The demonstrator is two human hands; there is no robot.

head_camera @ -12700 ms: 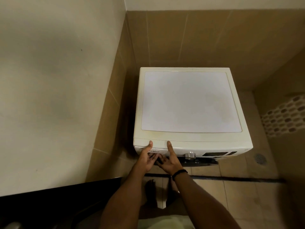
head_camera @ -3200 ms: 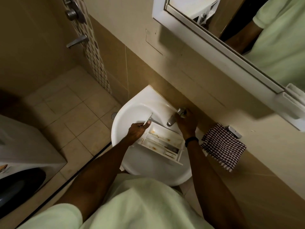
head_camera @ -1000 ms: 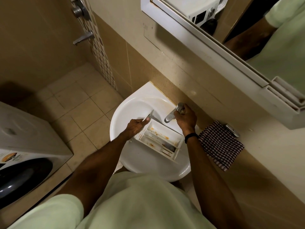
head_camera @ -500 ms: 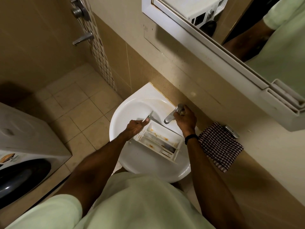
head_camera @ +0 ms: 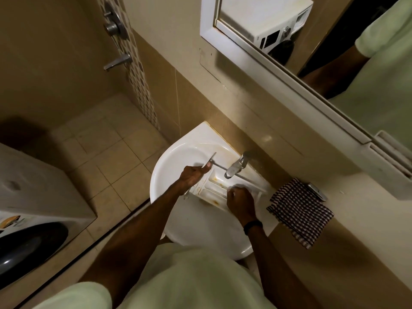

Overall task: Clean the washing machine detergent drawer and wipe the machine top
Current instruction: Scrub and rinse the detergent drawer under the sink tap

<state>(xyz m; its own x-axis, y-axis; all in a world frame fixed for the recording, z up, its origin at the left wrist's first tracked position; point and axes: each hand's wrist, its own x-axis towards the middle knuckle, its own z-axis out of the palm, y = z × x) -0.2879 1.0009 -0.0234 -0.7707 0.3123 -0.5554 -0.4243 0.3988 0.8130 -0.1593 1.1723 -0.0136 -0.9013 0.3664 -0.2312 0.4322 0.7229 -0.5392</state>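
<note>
The white detergent drawer [head_camera: 213, 188], stained brown in its compartments, lies in the white basin [head_camera: 176, 161] under the steel tap [head_camera: 236, 165]. My left hand [head_camera: 193, 176] grips the drawer's left end by its front panel. My right hand [head_camera: 240, 202] has its fingers curled on the drawer's right end, below the tap's spout. Whether water runs from the tap is unclear. The washing machine [head_camera: 33, 192] stands at the left, its white top in shadow and its dark door below.
A checked cloth [head_camera: 299, 209] hangs over the ledge right of the basin, with a small metal object [head_camera: 316, 191] behind it. A mirror [head_camera: 323, 47] hangs above. Shower fittings [head_camera: 116, 39] are on the far wall, above the tiled floor [head_camera: 104, 148].
My right hand has left the tap's handle and come down onto the right end of the drawer. My left hand keeps its hold on the left end.
</note>
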